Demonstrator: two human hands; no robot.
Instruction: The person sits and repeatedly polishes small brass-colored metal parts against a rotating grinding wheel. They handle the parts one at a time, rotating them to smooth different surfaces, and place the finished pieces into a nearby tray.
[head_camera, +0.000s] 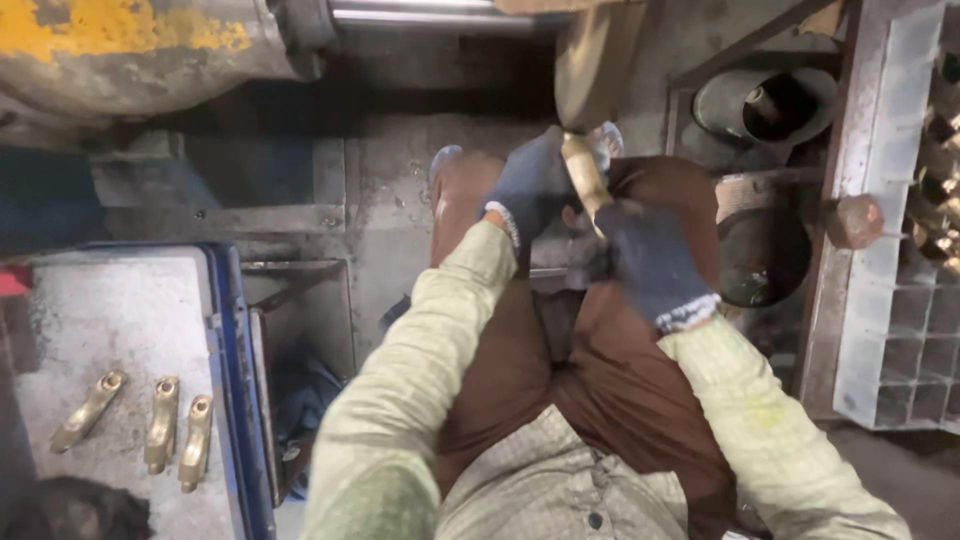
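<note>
Both arms reach up to the middle of the frame, the gloved left hand (530, 190) and right hand (650, 262) curled shut, close together.

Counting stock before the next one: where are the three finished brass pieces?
Lower left of the head view, the three brass pieces lie side by side on the grey tray.

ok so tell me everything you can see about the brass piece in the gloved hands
The brass piece is a slim, curved, dull-gold metal casting, blurred here. It tilts upward, its top end pressed against the tan buffing wheel. The left hand and right hand, both in dark blue gloves, grip it above the person's lap.
</note>
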